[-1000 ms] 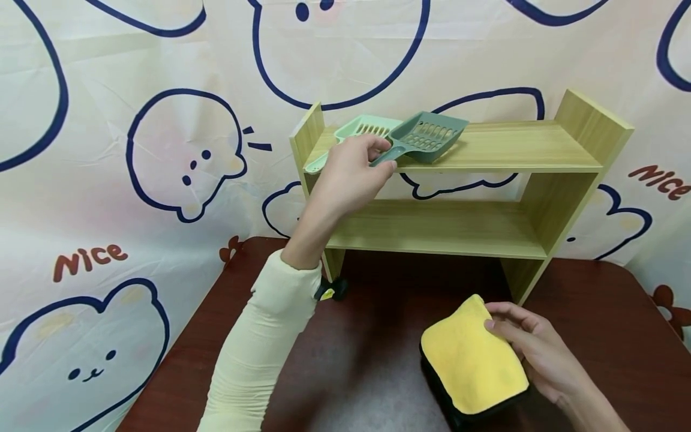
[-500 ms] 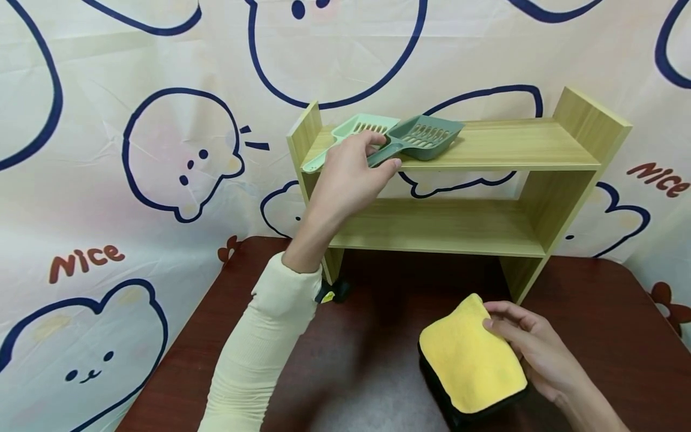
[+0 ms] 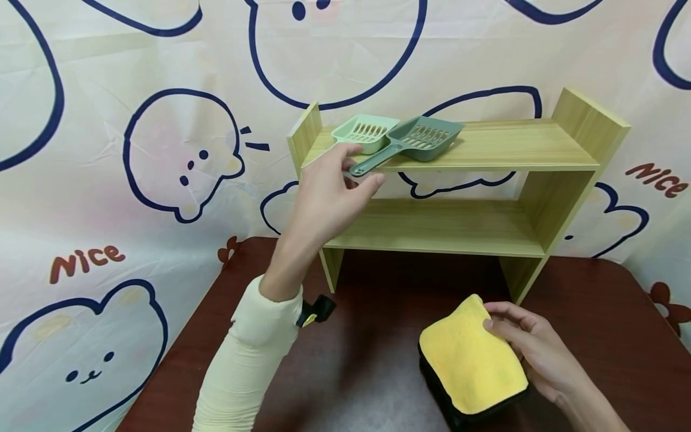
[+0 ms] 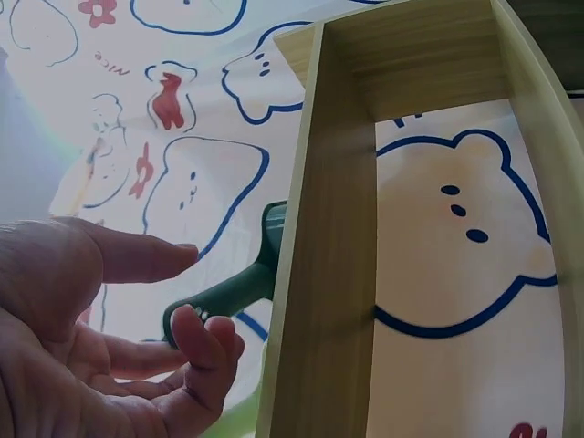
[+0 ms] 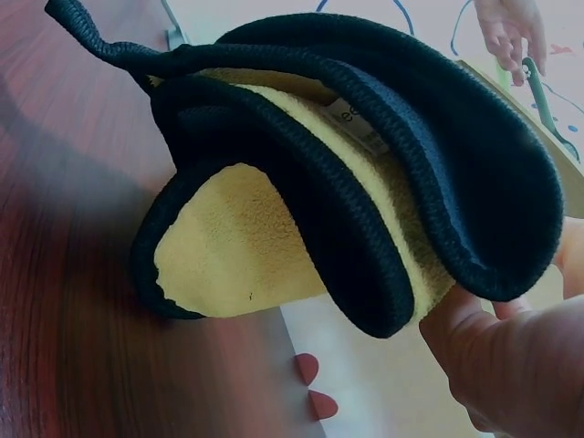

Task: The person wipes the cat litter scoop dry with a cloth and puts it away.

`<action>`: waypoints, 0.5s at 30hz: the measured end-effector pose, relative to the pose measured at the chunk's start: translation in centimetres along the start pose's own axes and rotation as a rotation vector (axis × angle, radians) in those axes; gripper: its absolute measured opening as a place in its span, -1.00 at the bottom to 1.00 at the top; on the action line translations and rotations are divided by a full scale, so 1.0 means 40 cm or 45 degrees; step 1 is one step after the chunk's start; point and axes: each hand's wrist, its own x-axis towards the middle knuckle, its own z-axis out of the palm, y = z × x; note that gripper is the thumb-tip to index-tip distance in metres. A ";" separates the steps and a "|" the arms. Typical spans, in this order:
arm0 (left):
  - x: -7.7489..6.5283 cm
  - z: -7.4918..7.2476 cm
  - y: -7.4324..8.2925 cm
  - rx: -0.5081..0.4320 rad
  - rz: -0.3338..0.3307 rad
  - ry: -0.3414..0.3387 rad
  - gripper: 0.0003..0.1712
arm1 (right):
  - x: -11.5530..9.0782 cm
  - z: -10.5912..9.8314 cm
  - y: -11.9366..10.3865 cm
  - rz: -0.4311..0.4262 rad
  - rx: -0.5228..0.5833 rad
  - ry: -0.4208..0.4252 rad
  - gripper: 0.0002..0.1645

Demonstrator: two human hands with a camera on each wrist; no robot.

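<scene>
On the top shelf lies a dark green slotted litter scoop, its handle jutting over the front edge. A pale green litter scoop lies to its left, partly hidden behind my left hand. That hand hovers at the end of the dark handle, thumb and fingers spread apart around it; the left wrist view shows a gap between the thumb and the handle. Low on the right, my right hand pinches the edge of a folded yellow towel with dark backing, whose layers fan out in the right wrist view.
The light wooden two-tier shelf stands at the back of the dark red-brown table. Behind it hangs a pale cloth backdrop with bear drawings. A small black device sits at my left wrist.
My left hand has let go of the dark scoop's handle and drawn back left and down. The dark scoop has settled slightly lower on the shelf. My right hand keeps its hold on the towel.
</scene>
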 end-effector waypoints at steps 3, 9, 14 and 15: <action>-0.034 -0.012 -0.019 0.001 -0.007 -0.004 -0.31 | 0.000 0.000 0.003 -0.006 0.004 -0.009 -0.70; -0.098 -0.029 -0.052 0.059 0.045 0.009 -0.35 | 0.000 -0.003 0.005 -0.013 0.033 -0.046 -0.68; -0.144 -0.033 -0.085 0.111 0.055 -0.011 -0.35 | -0.002 -0.008 0.004 0.007 0.037 -0.048 -0.68; -0.155 -0.034 -0.096 0.124 0.045 -0.015 -0.36 | -0.002 -0.008 0.004 0.011 0.034 -0.043 -0.68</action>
